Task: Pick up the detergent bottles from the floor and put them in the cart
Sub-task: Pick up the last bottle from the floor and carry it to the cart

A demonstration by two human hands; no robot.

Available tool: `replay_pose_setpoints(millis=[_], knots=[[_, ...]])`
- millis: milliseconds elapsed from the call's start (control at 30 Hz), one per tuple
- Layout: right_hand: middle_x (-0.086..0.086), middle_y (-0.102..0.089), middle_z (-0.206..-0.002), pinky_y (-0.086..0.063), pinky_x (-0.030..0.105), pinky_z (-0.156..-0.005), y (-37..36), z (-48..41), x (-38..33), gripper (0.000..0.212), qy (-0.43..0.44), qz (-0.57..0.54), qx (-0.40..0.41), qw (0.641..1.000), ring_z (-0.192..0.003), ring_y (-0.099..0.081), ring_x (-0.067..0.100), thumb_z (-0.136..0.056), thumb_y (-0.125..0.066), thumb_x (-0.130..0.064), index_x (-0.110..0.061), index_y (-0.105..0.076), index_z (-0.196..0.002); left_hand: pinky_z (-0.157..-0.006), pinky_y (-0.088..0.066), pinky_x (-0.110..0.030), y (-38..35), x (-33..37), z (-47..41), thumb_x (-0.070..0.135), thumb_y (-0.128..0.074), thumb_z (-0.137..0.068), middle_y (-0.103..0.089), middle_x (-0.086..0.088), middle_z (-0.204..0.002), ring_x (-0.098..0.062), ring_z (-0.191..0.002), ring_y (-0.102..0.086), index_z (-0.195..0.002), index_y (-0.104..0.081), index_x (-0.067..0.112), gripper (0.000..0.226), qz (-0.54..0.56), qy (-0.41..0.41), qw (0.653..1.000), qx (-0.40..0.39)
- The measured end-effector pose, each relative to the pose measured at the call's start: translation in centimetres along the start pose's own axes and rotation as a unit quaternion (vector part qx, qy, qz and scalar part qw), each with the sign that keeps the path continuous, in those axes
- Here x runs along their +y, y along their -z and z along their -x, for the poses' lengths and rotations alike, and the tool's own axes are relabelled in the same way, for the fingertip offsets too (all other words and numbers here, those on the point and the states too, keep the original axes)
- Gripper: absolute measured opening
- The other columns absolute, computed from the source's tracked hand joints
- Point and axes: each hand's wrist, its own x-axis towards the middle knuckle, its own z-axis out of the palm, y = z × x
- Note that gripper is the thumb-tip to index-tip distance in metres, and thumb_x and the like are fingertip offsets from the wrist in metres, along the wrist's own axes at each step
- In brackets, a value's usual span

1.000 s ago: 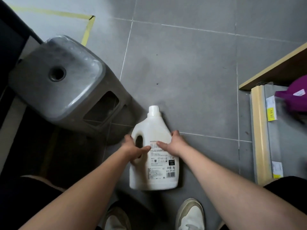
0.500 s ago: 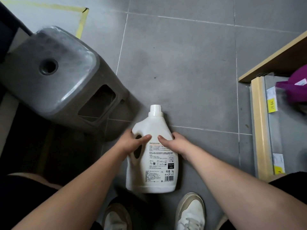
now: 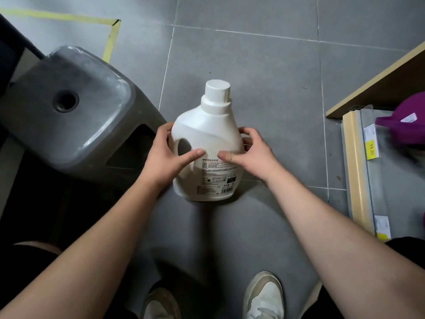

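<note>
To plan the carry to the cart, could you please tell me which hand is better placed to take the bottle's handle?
Left, probably. The left hand grips the detergent bottle on its handle side, thumb beside the handle hole; the right hand grips the plain opposite side.

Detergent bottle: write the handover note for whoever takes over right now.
Left hand: grips the white detergent bottle on its handle side, thumb across the front.
Right hand: grips the other side, thumb on the label.
Bottle: cap pointing away from the person, over the floor between the grey stool and the shelf. Whether its base is off the floor is unclear.
Done: bottle grasped in both hands.
Left: carry it to the cart, not in view, and put it in.
</note>
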Motion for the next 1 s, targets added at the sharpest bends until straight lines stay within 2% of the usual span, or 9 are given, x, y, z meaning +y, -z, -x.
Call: replay_pose_setpoints(millis=[100,200,300,467,600,700,800,933,1000], knots=[[0.004,-0.049,-0.145,-0.042,0.039,-0.118,0.9,-0.3,-1.0,0.117,0.031,0.185,-0.091,0.978,-0.135,-0.051,0.021,-0.05,-0.101,-0.048,-0.033,-0.038,-0.148,-0.097,-0.047,-0.018,1.7,-0.4,0.2,0.045,-0.097,-0.057,-0.055,0.022,-0.126,0.008,-0.116,-0.055,-0.14,-0.04,0.024,0.103,-0.047,-0.004,0.998,-0.047],[0.005,-0.048,-0.141,-0.038,0.037,-0.118,0.2,0.4,-0.6,0.115,0.069,0.294,-0.171,0.938,-0.138,-0.042,0.023,-0.05,-0.102,-0.047,-0.024,-0.039,-0.144,-0.086,-0.043,-0.005,3.0,-0.4,0.8,0.033,-0.101,-0.055,-0.055,0.026,-0.118,0.009,-0.105,-0.056,-0.135,-0.041,0.025,0.1,-0.13,-0.017,0.98,-0.147],[-0.002,-0.055,-0.135,-0.044,0.039,-0.112,-0.8,2.5,1.4,0.108,0.073,0.218,-0.178,0.957,-0.13,-0.052,0.017,-0.046,-0.105,-0.038,-0.026,-0.043,-0.134,-0.082,-0.043,-0.001,3.5,-1.3,2.2,0.027,-0.104,-0.05,-0.065,0.025,-0.115,0.021,-0.107,-0.057,-0.127,-0.049,0.035,0.095,-0.131,-0.031,0.973,-0.185],[-0.008,-0.056,-0.137,-0.047,0.033,-0.106,-1.7,4.3,2.8,0.115,0.101,0.199,-0.139,0.965,-0.128,-0.055,0.013,-0.045,-0.105,-0.04,-0.029,-0.042,-0.14,-0.095,-0.048,-0.012,3.3,-2.2,3.3,0.021,-0.104,-0.051,-0.061,0.031,-0.126,0.009,-0.119,-0.059,-0.125,-0.049,0.048,0.097,-0.113,-0.057,0.976,-0.176],[-0.008,-0.057,-0.136,-0.049,0.034,-0.102,-2.2,4.2,2.7,0.111,0.105,0.217,-0.119,0.963,-0.125,-0.056,0.014,-0.047,-0.103,-0.038,-0.03,-0.042,-0.139,-0.098,-0.051,-0.02,3.4,-2.8,3.4,0.02,-0.104,-0.051,-0.064,0.024,-0.127,0.004,-0.121,-0.06,-0.129,-0.05,0.043,0.099,-0.114,-0.063,0.978,-0.164],[-0.006,-0.056,-0.138,-0.048,0.035,-0.104,-2.6,4.0,2.7,0.109,0.111,0.207,-0.102,0.967,-0.127,-0.055,0.015,-0.049,-0.102,-0.035,-0.033,-0.042,-0.139,-0.095,-0.05,-0.014,3.3,-2.7,3.4,0.017,-0.104,-0.05,-0.064,0.017,-0.128,0.006,-0.119,-0.06,-0.132,-0.05,0.034,0.099,-0.1,-0.069,0.983,-0.141],[-0.004,-0.058,-0.135,-0.05,0.038,-0.103,-2.9,3.2,1.9,0.107,0.112,0.196,-0.087,0.97,-0.126,-0.057,0.019,-0.047,-0.101,-0.035,-0.034,-0.044,-0.137,-0.088,-0.045,-0.006,3.3,-1.4,3.0,0.02,-0.104,-0.049,-0.063,0.02,-0.125,0.013,-0.115,-0.058,-0.128,-0.052,0.039,0.096,-0.116,-0.087,0.984,-0.105],[0.001,-0.062,-0.131,-0.052,0.039,-0.101,-1.7,3.4,-2.0,0.101,0.153,0.209,-0.078,0.963,-0.124,-0.06,0.023,-0.044,-0.099,-0.036,-0.027,-0.051,-0.133,-0.093,-0.046,-0.012,4.8,2.2,3.3,0.026,-0.103,-0.049,-0.062,0.02,-0.124,0.008,-0.114,-0.059,-0.127,-0.053,0.046,0.095,-0.132,-0.111,0.983,-0.066],[-0.001,-0.064,-0.13,-0.052,0.039,-0.099,-0.2,4.8,-5.4,0.098,0.17,0.21,-0.069,0.96,-0.122,-0.061,0.022,-0.046,-0.099,-0.039,-0.03,-0.052,-0.131,-0.095,-0.044,-0.008,6.5,5.3,4.3,0.03,-0.103,-0.05,-0.063,0.025,-0.124,0.012,-0.116,-0.057,-0.123,-0.053,0.052,0.092,-0.127,-0.131,0.982,-0.055]])
